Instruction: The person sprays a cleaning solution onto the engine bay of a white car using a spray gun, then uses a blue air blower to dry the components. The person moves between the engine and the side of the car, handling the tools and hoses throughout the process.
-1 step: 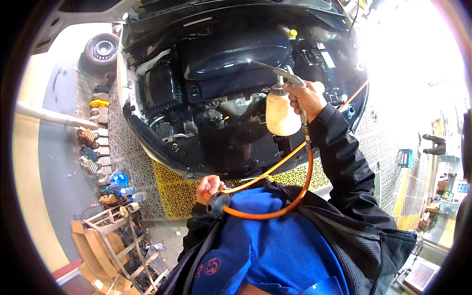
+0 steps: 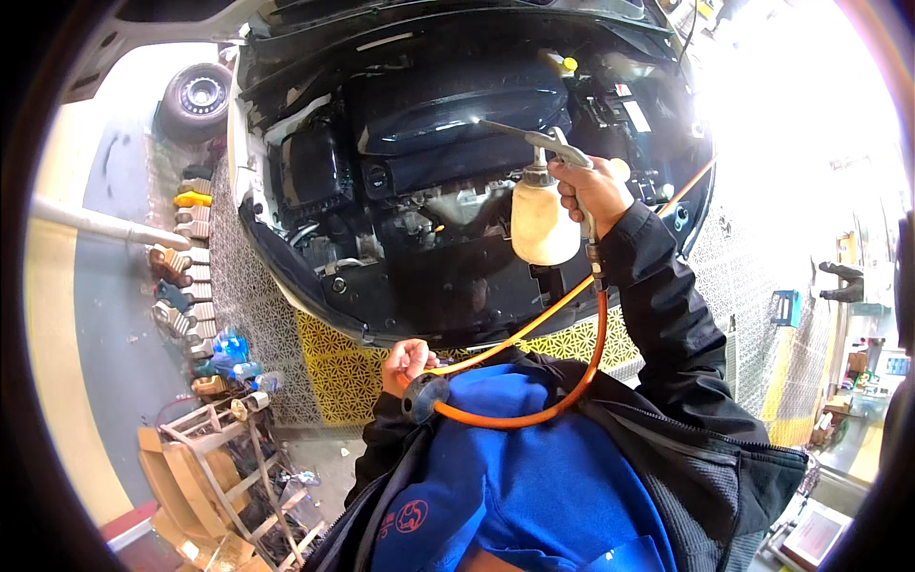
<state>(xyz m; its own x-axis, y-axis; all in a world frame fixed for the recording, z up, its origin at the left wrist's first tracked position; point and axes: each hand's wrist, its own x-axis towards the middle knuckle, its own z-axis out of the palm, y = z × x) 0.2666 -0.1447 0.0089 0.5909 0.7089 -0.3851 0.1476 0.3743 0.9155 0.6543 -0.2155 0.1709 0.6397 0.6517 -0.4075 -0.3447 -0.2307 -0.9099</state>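
Holds a grey metal spray gun (image 2: 564,149) with a cream plastic bottle (image 2: 545,224) above the black plastic-covered engine bay (image 2: 434,300), toward its front right corner, with the right hand (image 2: 593,194) clamped around the handle. Likely handles stiff and fairly light, perhaps bottom-heavy (best taken by the handle). Grips the bendable orange rubber hose (image 2: 519,419) in the closed left hand (image 2: 410,360). Shows a round red emblem (image 2: 411,516) on the blue cloth shirt (image 2: 534,467); offers no readable brand.

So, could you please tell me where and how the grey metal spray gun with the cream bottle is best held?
Probably by its slim grey metal handle, coming from the right, as the right hand does: the handle runs down on that side, beside the bulky rounded cream bottle, while the long thin nozzle points left and away.
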